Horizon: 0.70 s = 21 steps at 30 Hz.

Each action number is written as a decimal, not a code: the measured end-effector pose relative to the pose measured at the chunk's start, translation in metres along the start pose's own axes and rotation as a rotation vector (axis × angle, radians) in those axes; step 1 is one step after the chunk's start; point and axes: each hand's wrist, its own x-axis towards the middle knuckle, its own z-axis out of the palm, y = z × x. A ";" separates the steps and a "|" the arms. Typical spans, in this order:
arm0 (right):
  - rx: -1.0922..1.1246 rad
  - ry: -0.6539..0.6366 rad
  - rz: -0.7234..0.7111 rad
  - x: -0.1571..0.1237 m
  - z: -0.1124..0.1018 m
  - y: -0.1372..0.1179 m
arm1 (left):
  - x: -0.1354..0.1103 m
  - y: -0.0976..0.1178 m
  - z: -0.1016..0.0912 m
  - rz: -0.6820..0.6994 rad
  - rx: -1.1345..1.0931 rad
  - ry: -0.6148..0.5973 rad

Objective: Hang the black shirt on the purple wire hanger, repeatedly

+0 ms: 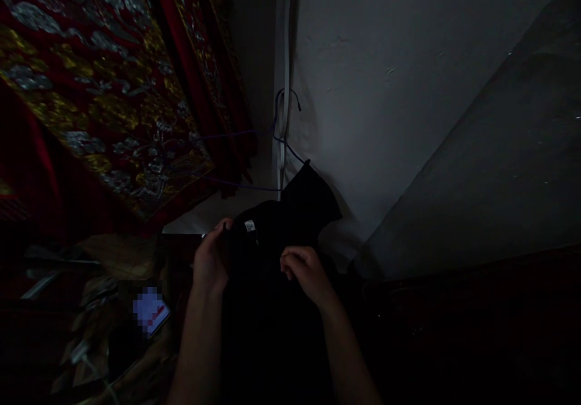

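Observation:
A black shirt (308, 202) hangs partly on a thin purple wire hanger (236, 183), in dim light. One end of the hanger goes into the shirt's right-hand sleeve, while its left side stays outside the cloth. Near the collar a small white label (250, 226) shows. My left hand (211, 256) is closed on the left edge of the shirt. Over the front of the shirt, my right hand (304, 266) has its fingers curled in a pinch on the dark cloth. The shirt's lower part merges into the shadow.
A red cloth with gold and silver embroidery (104, 90) hangs at the upper left, close to the hanger. The hanger's hook meets a pale vertical strip (285, 42) on the grey wall (385, 90). A lit phone (152, 311) lies among clutter at the lower left.

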 end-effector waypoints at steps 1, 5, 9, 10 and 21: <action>-0.050 0.050 -0.009 0.001 -0.001 0.003 | -0.007 0.002 0.006 -0.012 -0.026 -0.056; -0.066 0.227 -0.095 0.000 -0.002 0.003 | -0.033 0.004 0.029 0.060 -0.001 -0.323; 0.193 0.041 -0.149 -0.015 -0.003 -0.007 | -0.052 0.002 0.051 0.142 -0.003 -0.605; 0.241 -0.019 -0.176 -0.020 -0.005 -0.011 | -0.056 0.003 0.056 0.176 -0.029 -0.650; 0.242 -0.324 -0.267 -0.062 -0.003 -0.063 | -0.090 0.026 0.060 0.623 0.383 -0.843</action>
